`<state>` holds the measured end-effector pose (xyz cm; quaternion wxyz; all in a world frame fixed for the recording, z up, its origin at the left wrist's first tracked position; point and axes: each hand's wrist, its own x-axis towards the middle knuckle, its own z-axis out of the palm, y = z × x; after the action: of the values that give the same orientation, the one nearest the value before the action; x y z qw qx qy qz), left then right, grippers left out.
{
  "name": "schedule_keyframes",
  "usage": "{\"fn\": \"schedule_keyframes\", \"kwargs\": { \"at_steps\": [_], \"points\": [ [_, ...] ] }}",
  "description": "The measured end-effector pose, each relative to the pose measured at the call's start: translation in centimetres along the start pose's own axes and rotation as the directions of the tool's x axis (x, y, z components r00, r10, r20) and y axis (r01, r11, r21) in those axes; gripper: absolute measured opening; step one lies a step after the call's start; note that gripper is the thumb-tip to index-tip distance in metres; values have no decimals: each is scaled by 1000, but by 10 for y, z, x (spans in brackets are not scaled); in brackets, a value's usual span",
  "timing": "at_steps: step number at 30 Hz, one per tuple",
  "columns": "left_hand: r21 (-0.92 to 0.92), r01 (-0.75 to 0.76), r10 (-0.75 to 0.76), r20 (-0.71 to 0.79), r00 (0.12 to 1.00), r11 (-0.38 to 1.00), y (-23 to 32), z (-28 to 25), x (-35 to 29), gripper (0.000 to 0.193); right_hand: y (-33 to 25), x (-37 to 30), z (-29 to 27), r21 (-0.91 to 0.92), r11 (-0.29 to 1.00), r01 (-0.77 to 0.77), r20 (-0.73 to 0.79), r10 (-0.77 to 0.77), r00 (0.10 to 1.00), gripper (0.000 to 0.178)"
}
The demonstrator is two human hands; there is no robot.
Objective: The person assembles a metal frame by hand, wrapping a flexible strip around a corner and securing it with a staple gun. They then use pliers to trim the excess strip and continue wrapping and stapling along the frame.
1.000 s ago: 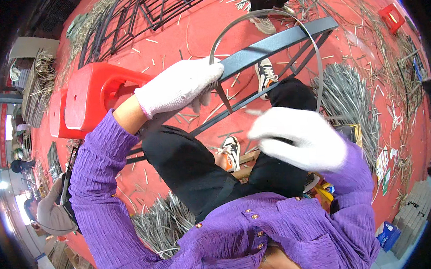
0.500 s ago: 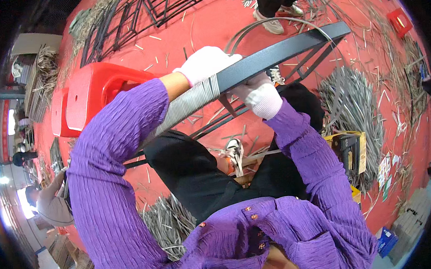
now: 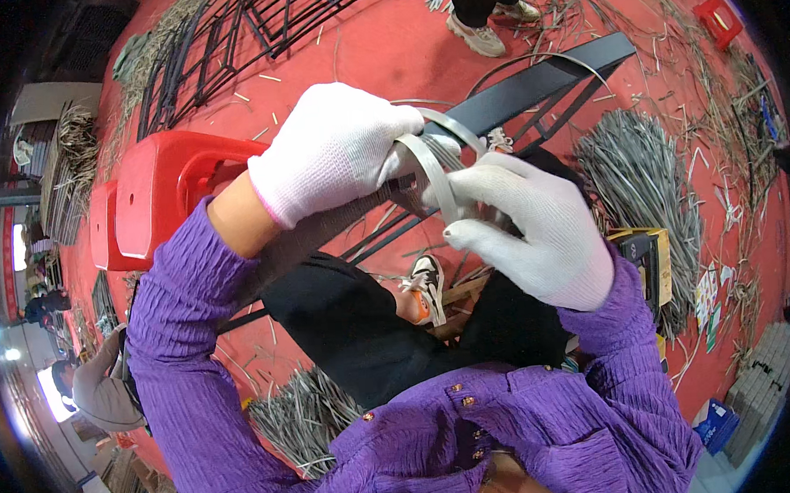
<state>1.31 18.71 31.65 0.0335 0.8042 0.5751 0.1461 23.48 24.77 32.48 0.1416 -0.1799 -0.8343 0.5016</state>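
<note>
A dark grey metal frame bar [image 3: 554, 83] slants across in front of me, from above my legs toward the far right. Its nearer stretch, under my left wrist, is wound with grey flat strip and mostly hidden by my arm. My left hand [image 3: 334, 152], in a white knit glove, is closed over the bar with the strip between thumb and fingers. A loop of the flat grey strip [image 3: 438, 176] curves up between my hands. My right hand [image 3: 540, 231], also gloved, has curled fingers pinching the strip at the loop's lower right; the exact grip is partly hidden.
Red plastic stools [image 3: 150, 195] stand to the left. Bundles of grey strips [image 3: 644, 192] lie at right, and another bundle [image 3: 305, 418] lies below left. Black metal frames [image 3: 253, 32] rest on the red floor at the back. A person's shoes [image 3: 478, 36] are at the far side.
Both hands have come up and nearer, with the right moving from beneath the bar to its near side. A strip loop now stands between them. The bar has shifted slightly.
</note>
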Motion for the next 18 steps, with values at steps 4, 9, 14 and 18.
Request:
{"fn": "schedule_keyframes", "kwargs": {
  "at_steps": [4, 9, 14, 18],
  "points": [
    [-3, 108, -108, 40, 993, 994, 7, 0, -8, 31, -1, 8, -2, 221, 956, 190, 2, -196, 981, 17],
    [90, 149, -155, 72, 985, 985, 18, 2, -12, 48, -12, 8, -8, 413, 893, 181, 141, -259, 955, 6],
    [183, 30, -39, 47, 998, 983, 21, -2, -10, 65, -54, -12, -65, 445, 835, 324, 380, -504, 776, 17],
    [246, 212, -222, 13, 975, 946, 31, 4, -10, 52, -98, -89, -167, -47, 904, 424, 729, -259, 633, 25]
  ]
}}
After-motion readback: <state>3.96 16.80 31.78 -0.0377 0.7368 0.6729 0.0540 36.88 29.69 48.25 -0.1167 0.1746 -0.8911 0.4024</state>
